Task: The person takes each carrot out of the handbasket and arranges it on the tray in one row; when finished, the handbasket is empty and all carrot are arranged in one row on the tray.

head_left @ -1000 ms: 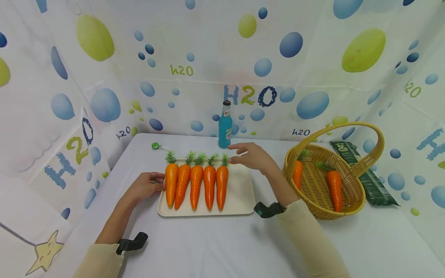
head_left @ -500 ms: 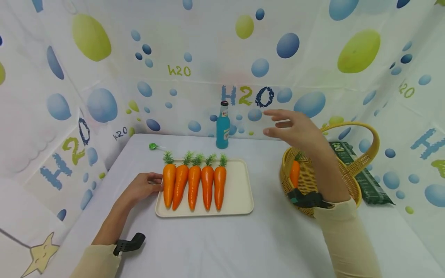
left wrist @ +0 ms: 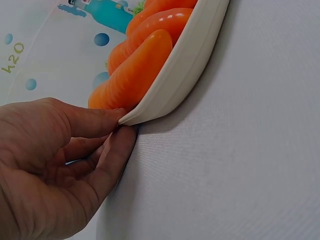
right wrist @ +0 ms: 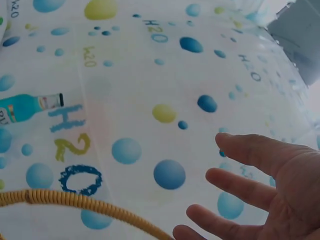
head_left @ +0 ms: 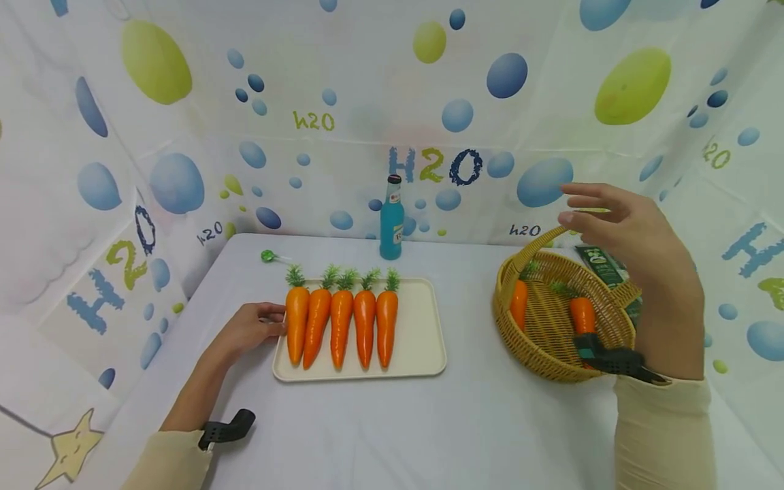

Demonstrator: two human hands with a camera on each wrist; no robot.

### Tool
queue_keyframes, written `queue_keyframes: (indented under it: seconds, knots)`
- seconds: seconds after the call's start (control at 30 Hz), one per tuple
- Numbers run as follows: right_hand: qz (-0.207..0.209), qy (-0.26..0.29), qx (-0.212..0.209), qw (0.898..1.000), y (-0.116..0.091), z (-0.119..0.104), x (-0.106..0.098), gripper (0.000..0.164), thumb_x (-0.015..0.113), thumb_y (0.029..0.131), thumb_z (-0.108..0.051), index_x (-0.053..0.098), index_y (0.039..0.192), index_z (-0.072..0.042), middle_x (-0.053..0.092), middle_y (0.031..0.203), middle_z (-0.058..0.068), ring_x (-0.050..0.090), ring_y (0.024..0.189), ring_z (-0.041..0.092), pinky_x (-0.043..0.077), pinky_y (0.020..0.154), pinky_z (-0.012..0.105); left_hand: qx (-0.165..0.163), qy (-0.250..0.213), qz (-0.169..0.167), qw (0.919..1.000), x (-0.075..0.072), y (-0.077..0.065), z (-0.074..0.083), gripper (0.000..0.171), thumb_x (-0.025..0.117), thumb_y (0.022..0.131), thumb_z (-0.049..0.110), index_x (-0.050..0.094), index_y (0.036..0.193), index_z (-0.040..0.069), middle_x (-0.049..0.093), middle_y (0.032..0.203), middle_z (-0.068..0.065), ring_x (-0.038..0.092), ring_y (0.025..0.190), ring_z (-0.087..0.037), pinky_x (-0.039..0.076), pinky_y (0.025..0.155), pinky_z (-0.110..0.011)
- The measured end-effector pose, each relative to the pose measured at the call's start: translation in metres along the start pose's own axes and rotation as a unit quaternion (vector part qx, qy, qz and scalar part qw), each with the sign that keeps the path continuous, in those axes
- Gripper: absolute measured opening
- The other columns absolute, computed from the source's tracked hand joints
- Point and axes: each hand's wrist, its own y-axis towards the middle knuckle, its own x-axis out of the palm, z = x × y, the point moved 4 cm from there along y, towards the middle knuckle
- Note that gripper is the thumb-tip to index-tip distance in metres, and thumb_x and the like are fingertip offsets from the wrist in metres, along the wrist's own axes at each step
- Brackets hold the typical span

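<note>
My left hand point(head_left: 250, 329) pinches the left rim of a cream tray point(head_left: 422, 333), thumb above and fingers beneath in the left wrist view. Several orange carrots point(head_left: 341, 330) with green tops lie side by side on the tray, the leftmost right at my fingertips. My right hand point(head_left: 640, 235) is raised over the yellow wicker basket point(head_left: 520, 354), fingers spread and holding nothing. In the right wrist view the basket's handle point(right wrist: 75, 200) arches below that hand. Inside the basket are a carrot point(head_left: 518, 305) at the left and another carrot point(head_left: 582, 314), partly covered by the wrist strap.
A blue bottle point(head_left: 392, 228) stands upright behind the tray. A green lollipop point(head_left: 267, 256) lies at the back left. Behind the basket is a dark green packet point(head_left: 600, 265), largely hidden by my right hand. A patterned cloth wall encloses the back and sides.
My right hand has left the right end of the carrot row, risen and travelled right to above the basket. The left hand stays at the tray rim; the carrots keep their places.
</note>
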Motion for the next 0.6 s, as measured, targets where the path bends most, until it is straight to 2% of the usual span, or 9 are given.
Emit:
queue_keyframes:
  seconds: [0.1,0.13,0.23,0.33,0.4,0.5,0.6]
  knots:
    - [0.036,0.0,-0.003,0.999,-0.007,0.019,-0.015,0.056,0.065,0.094,-0.042,0.048,0.146,-0.028,0.05,0.136,0.004,0.054,0.109,0.016,0.05,0.087,0.023,0.002,0.0,-0.002,1.0,0.001,0.0,0.002,0.05,0.068,0.09,0.012,0.054,0.134,-0.007,0.061,0.112,-0.017,0.057,0.094,-0.027,0.054,0.08,-0.032]
    - [0.044,-0.003,-0.003,0.999,-0.009,0.025,-0.019,0.056,0.065,0.094,-0.041,0.049,0.145,-0.026,0.051,0.134,0.004,0.053,0.107,0.014,0.05,0.083,0.019,0.002,-0.001,-0.003,1.0,0.001,0.0,0.003,0.049,0.068,0.091,0.012,0.054,0.134,-0.007,0.061,0.112,-0.017,0.057,0.094,-0.027,0.054,0.08,-0.032]
    - [0.061,-0.009,0.006,0.998,-0.015,0.045,-0.029,0.054,0.064,0.095,-0.038,0.048,0.144,-0.02,0.05,0.129,0.003,0.052,0.106,0.011,0.051,0.08,0.019,0.001,0.0,-0.004,1.0,0.002,0.0,0.003,0.049,0.068,0.09,0.012,0.054,0.134,-0.008,0.06,0.112,-0.018,0.057,0.094,-0.027,0.054,0.08,-0.031]
    - [0.056,-0.002,0.011,0.998,-0.019,0.063,-0.033,0.051,0.062,0.096,-0.037,0.049,0.14,-0.014,0.051,0.126,-0.002,0.05,0.107,0.008,0.051,0.08,0.019,-0.001,-0.001,-0.006,1.0,0.001,0.001,0.003,0.05,0.068,0.09,0.012,0.053,0.134,-0.008,0.06,0.112,-0.017,0.058,0.094,-0.026,0.054,0.08,-0.031]
    - [0.048,0.006,0.016,0.999,-0.019,0.075,-0.033,0.048,0.062,0.097,-0.037,0.052,0.136,-0.01,0.051,0.123,-0.004,0.05,0.108,0.008,0.048,0.074,0.011,-0.002,0.0,-0.005,1.0,0.001,0.001,0.003,0.05,0.068,0.09,0.012,0.053,0.134,-0.008,0.06,0.112,-0.018,0.058,0.093,-0.026,0.054,0.08,-0.031]
    - [0.011,0.03,0.037,0.999,-0.015,0.091,-0.028,0.047,0.06,0.098,-0.04,0.055,0.132,-0.008,0.051,0.123,-0.006,0.049,0.109,0.012,0.05,0.075,0.014,-0.004,0.0,-0.007,1.0,0.0,0.001,0.002,0.051,0.069,0.09,0.014,0.053,0.134,-0.007,0.06,0.113,-0.018,0.057,0.094,-0.026,0.054,0.08,-0.031]
    - [-0.027,0.046,0.055,0.997,-0.008,0.105,-0.017,0.049,0.059,0.098,-0.042,0.056,0.135,-0.009,0.051,0.129,-0.002,0.051,0.109,0.01,0.053,0.078,0.022,-0.009,-0.001,-0.008,0.9999,0.0,0.001,0.001,0.052,0.069,0.09,0.015,0.053,0.134,-0.007,0.06,0.114,-0.018,0.057,0.095,-0.027,0.054,0.081,-0.032]
